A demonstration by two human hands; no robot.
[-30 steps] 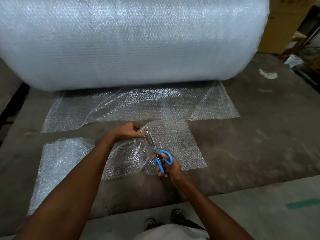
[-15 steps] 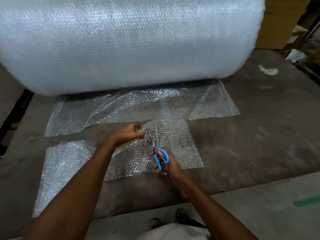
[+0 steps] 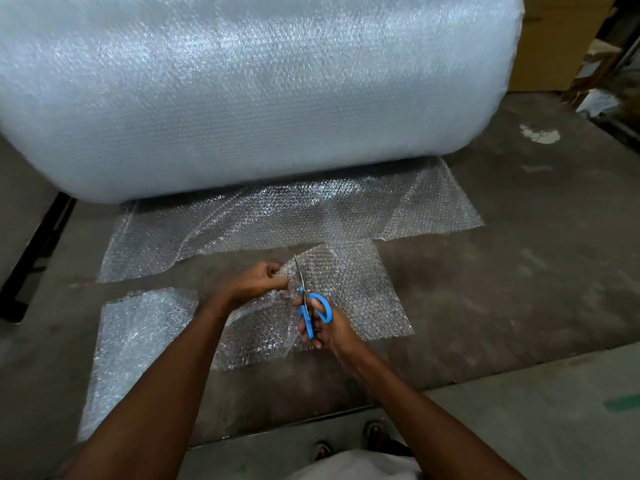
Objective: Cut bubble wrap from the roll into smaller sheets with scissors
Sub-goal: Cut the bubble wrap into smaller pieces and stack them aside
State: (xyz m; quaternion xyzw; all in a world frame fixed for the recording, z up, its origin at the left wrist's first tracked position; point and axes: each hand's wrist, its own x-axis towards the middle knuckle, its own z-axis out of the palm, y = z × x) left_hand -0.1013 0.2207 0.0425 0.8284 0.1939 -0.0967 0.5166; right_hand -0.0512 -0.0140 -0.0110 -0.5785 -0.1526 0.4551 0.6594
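The right hand (image 3: 323, 327) has its grip clamped through the blue scissors (image 3: 311, 306), blades nearly together in the bubble wrap sheet (image 3: 349, 289). The left hand (image 3: 258, 280) pinches the wrap's lifted edge beside the blades. The cut runs most of the way toward the big roll (image 3: 242, 98) — only a short stretch seems left. One cut piece (image 3: 138, 341) lies flat on the floor (image 3: 519, 289) at left; plenty of roll remains for more sheets.
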